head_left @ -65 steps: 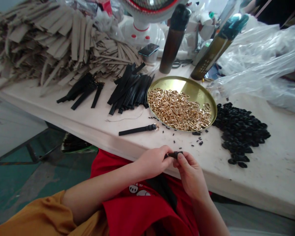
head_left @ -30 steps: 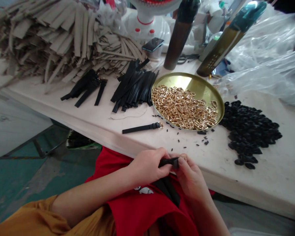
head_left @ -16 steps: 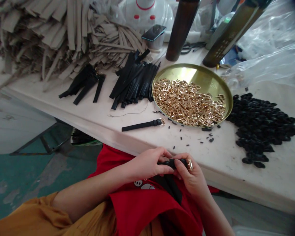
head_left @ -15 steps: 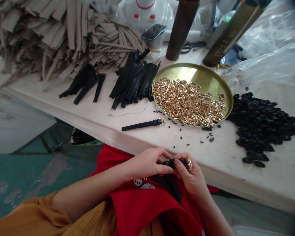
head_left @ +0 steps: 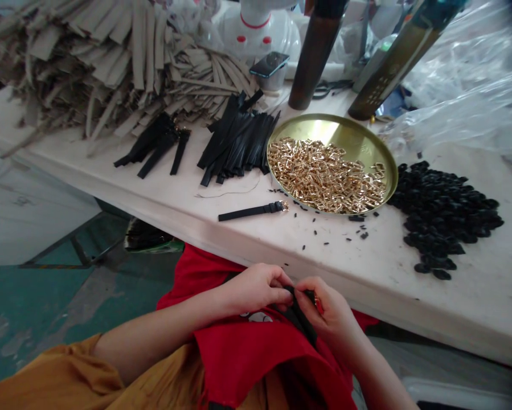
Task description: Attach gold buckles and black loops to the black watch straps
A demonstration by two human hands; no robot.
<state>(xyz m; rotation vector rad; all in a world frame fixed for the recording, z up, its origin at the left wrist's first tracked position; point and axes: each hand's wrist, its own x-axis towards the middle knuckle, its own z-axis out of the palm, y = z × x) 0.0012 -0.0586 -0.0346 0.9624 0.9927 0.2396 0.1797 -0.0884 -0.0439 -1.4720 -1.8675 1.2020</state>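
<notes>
Over the red apron (head_left: 256, 353), just off the table's front edge, both hands meet on a black watch strap (head_left: 290, 290). My left hand (head_left: 262, 290) pinches it between thumb and fingers. My right hand (head_left: 326, 307) grips its other part, and a gold buckle (head_left: 318, 303) glints beside the fingers. Much of the strap is hidden by the fingers. Another black strap with a buckle (head_left: 251, 212) lies on the table ahead. Beyond it stands a round gold tray (head_left: 345, 122) of gold buckles (head_left: 324, 176).
Black straps (head_left: 238, 142) lie left of the tray, more straps (head_left: 157, 145) further left. Small black pieces (head_left: 447, 210) are heaped at right. Behind are grey strips (head_left: 89, 57), a phone (head_left: 269, 64) on a cup, two dark bottles (head_left: 318, 57), scissors (head_left: 324, 89) and plastic bags (head_left: 465, 85).
The fingers have shifted on the strap, and the right thumb and index fingertips now meet near the left hand. The buckle shows less. The view has moved slightly.
</notes>
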